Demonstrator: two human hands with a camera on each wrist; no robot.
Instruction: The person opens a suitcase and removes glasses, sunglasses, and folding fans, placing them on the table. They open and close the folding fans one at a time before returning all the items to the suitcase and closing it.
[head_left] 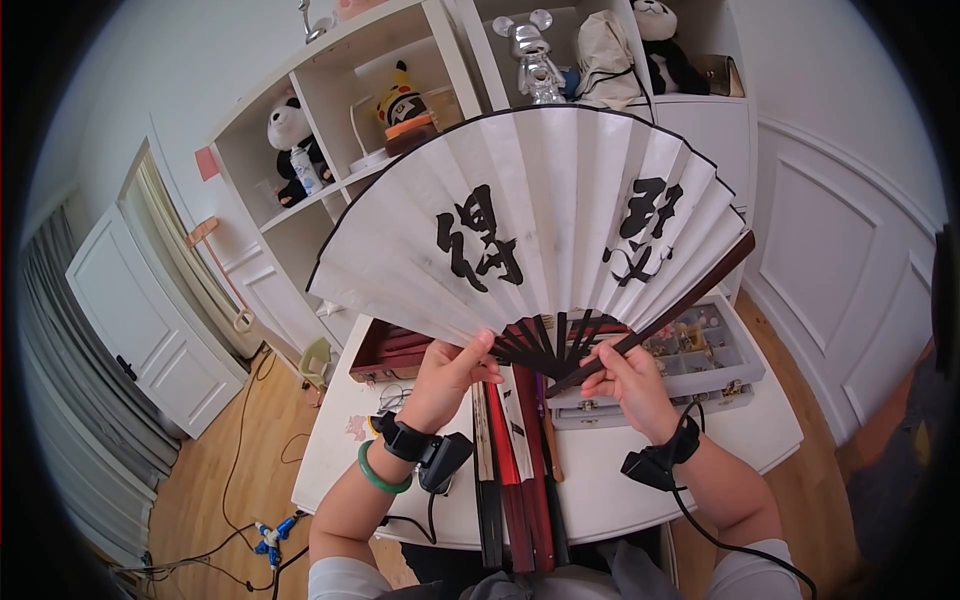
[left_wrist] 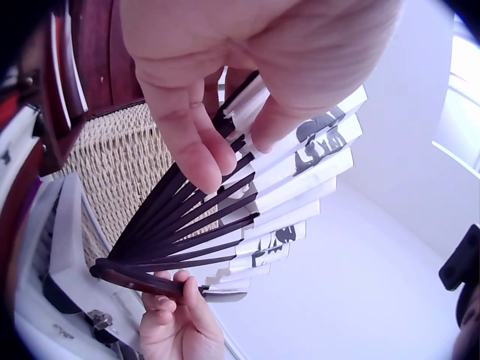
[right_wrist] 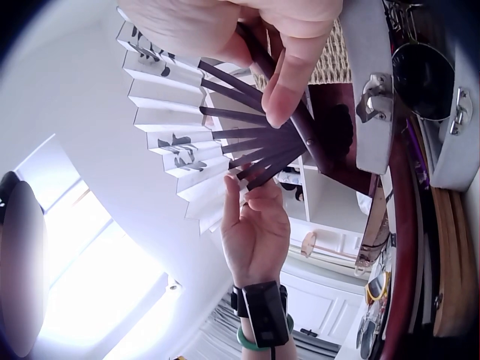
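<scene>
A large folding fan (head_left: 570, 190) is spread wide above the table, its white leaf bearing black brush characters and its dark ribs (left_wrist: 187, 225) meeting at a pivot low down. At the fan's left edge my left hand (head_left: 450, 375) pinches the outer ribs between thumb and fingers. My right hand (head_left: 632, 385) grips the dark reddish guard stick (head_left: 690, 290) on the other side, close to the pivot. Toward that side the leaf's pleats stand closer together. Below the fan lie several long narrow pieces, black, red and dark red, pointing toward my body.
Behind the hands, a dark red box (head_left: 385, 352) and a grey latched case (head_left: 700, 382) with small compartments stand on the white table (head_left: 345, 470). Eyeglasses lie near my left wrist. White shelves (head_left: 350, 55) with plush toys rise beyond. Cables run from both wrists and across the floor.
</scene>
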